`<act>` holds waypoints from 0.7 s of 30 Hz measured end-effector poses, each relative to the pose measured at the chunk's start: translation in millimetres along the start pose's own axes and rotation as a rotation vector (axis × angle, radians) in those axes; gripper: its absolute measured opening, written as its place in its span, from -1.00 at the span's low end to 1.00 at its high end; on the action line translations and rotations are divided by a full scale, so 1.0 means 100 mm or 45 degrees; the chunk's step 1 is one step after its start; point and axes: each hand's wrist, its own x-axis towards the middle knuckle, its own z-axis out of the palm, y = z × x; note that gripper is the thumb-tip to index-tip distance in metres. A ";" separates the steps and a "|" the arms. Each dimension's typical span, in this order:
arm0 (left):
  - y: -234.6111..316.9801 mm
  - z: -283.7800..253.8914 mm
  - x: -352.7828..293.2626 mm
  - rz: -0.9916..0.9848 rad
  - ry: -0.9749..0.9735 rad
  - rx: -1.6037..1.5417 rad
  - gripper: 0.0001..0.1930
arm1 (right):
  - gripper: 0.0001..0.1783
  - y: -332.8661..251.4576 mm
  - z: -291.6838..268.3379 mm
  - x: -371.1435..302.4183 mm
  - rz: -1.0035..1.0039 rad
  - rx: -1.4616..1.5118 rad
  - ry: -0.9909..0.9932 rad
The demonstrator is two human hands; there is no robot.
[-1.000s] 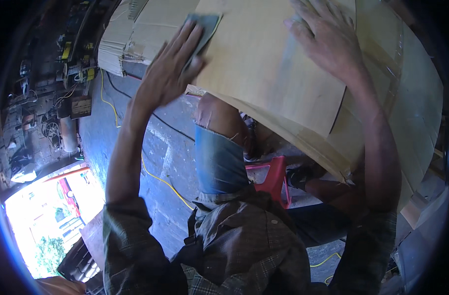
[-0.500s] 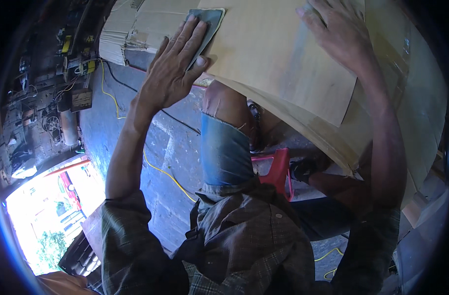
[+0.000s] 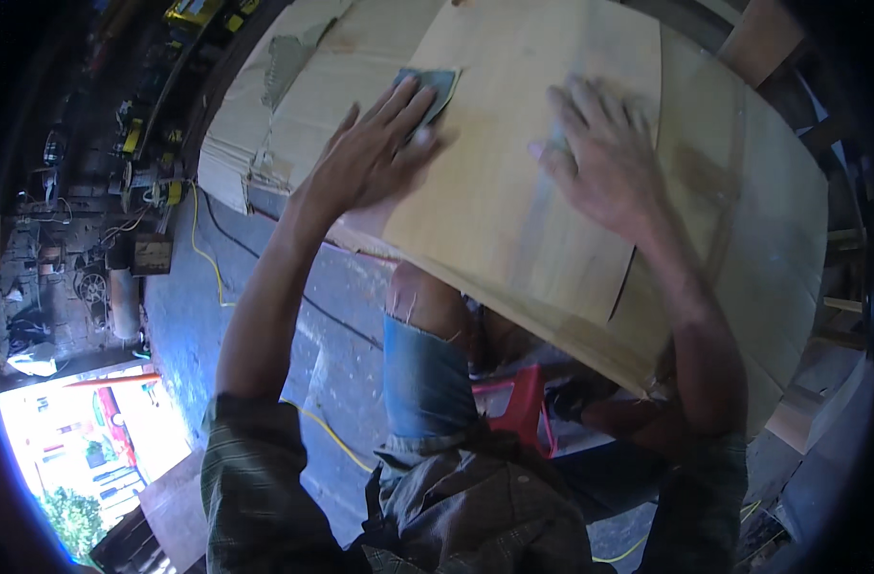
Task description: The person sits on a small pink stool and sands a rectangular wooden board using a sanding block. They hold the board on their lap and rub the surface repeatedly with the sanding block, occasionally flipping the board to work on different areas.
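A thin, pale wooden panel (image 3: 504,182) lies flat on a brown cardboard-covered surface (image 3: 781,201). At its left side, my left hand (image 3: 360,163) presses a dark grey-green sheet of sandpaper (image 3: 443,88) under outstretched fingers, with the thumb held apart. My right hand (image 3: 604,172) rests on the right part of the panel, fingers spread and a little blurred. A bluish-grey patch shows between its thumb and forefinger; I cannot tell whether it is a thing or a mark on the wood.
Under the surface's near edge stand my knee in blue denim and a red plastic stool (image 3: 521,407). A yellow cable (image 3: 331,435) and a black one cross the floor at left. Tools and machine parts (image 3: 97,277) crowd the far left, above a bright doorway. Boards (image 3: 819,392) lean at right.
The view has shifted, so more of the panel shows. My left hand and the sandpaper have moved rightward over the panel. My right hand sits slightly nearer to me on it.
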 end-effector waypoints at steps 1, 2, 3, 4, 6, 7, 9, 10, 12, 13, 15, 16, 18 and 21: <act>-0.18 0.07 0.15 0.031 0.004 0.034 -0.37 | -0.37 -0.05 0.05 0.01 -0.041 0.039 0.055; -0.15 0.07 0.20 0.034 0.023 -0.003 -0.37 | -0.36 -0.03 0.03 0.00 -0.038 0.030 0.026; -0.13 0.06 0.25 0.036 0.042 -0.035 -0.37 | -0.36 -0.03 0.02 0.00 -0.036 0.027 -0.004; -0.05 0.06 0.11 -0.014 0.068 -0.109 -0.38 | -0.35 -0.03 0.00 0.00 -0.035 0.031 -0.035; 0.25 0.01 -0.09 0.009 0.106 -0.150 -0.38 | -0.34 0.04 -0.04 0.00 0.010 0.025 -0.051; 0.36 -0.02 -0.17 0.019 0.058 -0.106 -0.39 | -0.34 0.08 -0.06 -0.01 0.038 0.011 -0.069; 0.41 0.05 -0.20 0.030 0.145 -0.006 -0.39 | -0.33 0.03 -0.08 0.00 0.066 0.003 -0.080; 0.40 0.14 -0.05 0.066 0.175 -0.042 -0.39 | -0.33 0.04 -0.08 -0.02 0.084 -0.009 -0.086; 0.21 0.09 0.38 0.086 0.229 -0.036 -0.39 | -0.32 0.00 -0.06 0.00 0.048 0.052 -0.075; 0.12 0.04 0.58 0.143 0.174 0.085 -0.39 | -0.32 -0.02 -0.06 0.02 0.038 0.069 -0.062; 0.00 0.00 0.91 0.264 0.070 0.309 -0.40 | -0.32 -0.05 -0.08 0.02 0.035 0.128 -0.091; -0.03 0.08 0.92 0.244 0.143 0.222 -0.41 | -0.32 -0.06 -0.09 0.03 0.036 0.151 -0.105; -0.02 0.29 0.80 0.198 0.241 0.055 -0.41 | -0.31 -0.03 -0.05 0.02 0.016 0.171 -0.086; 0.35 0.22 0.57 0.122 0.279 -0.180 -0.41 | -0.29 0.06 -0.07 0.00 0.046 0.116 -0.019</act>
